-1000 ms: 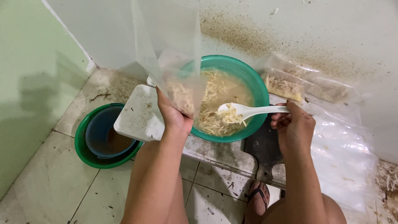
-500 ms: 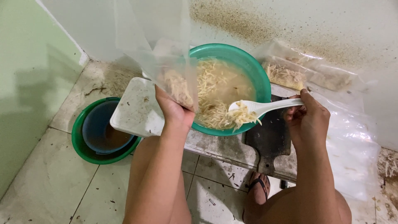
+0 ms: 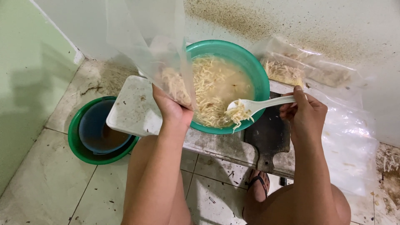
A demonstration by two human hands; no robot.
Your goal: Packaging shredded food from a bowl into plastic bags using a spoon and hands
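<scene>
Our left hand grips a clear plastic bag part-filled with pale shreds, fingers clenched on its lower edge, held over the teal bowl at its 9 o'clock rim. Our right hand pinches a white spoon, heaped with shreds, at the bowl's 5 o'clock. Filled bags lie at 2 o'clock.

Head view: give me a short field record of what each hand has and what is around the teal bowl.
left hand: holds clear plastic bag upright, some shredded strands inside
right hand: holds white spoon, strands on its bowl
teal bowl: pale strands in cloudy liquid, spoon over its near rim
white board: under the bowl, left side bare
green basin: on floor tiles, blue bowl nested inside
filled bags: lying behind the bowl, right
</scene>
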